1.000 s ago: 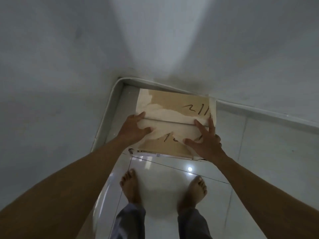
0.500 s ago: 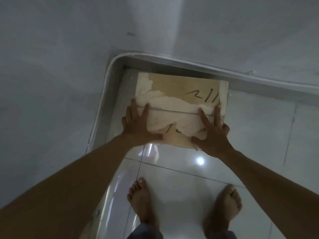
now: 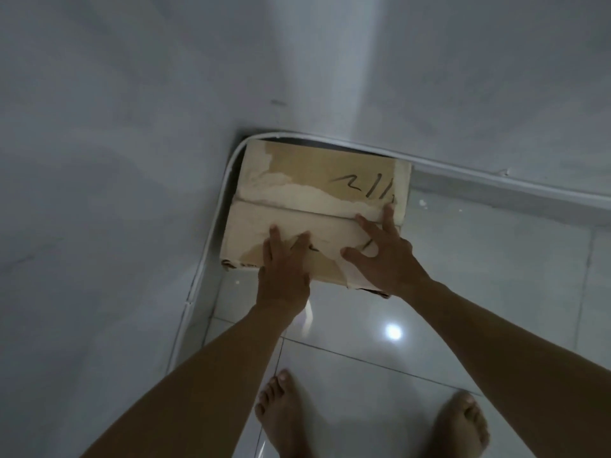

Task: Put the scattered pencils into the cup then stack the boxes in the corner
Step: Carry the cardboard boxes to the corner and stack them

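On top of the cardboard box point(image 3: 317, 206), your fingers lie flat and spread. Your left hand point(image 3: 284, 269) rests palm down near the front edge of the lid, its fingertips point(image 3: 273, 231) pressed onto the paler torn strip just short of the seam where the two flaps meet; nothing is gripped, the hand is simply laid open against the card. Your right hand point(image 3: 383, 256) is likewise open and splayed, the thumb pointing toward the left hand, the longest finger point(image 3: 387, 211) reaching over the seam to just below the handwritten black marks point(image 3: 365, 186) on the far flap. It too clasps nothing, only bearing on the surface.

You can see that the lid's brown outer layer is peeled away across a wide band, leaving lighter paper showing, and that a torn corner of flap sticks out under your right wrist. Dark print runs along the front lower left edge, too small to read.

Whether another box sits beneath this one you cannot tell from this angle. Its left and back sides stand close to the two grey walls point(image 3: 115, 160), tucked into the room's corner, with a white cable conduit point(image 3: 211, 246) curving round the base of the walls just beside it. Dark shadow fills the narrow gap at the back left.

Glossy pale floor tiles point(image 3: 479, 292) spread out to the right and toward you, carrying a bright spot of reflected light point(image 3: 393, 332). Your bare feet point(image 3: 281, 414) stand on the tiles at the bottom of the view, well back from the box, both forearms stretched forward above them.
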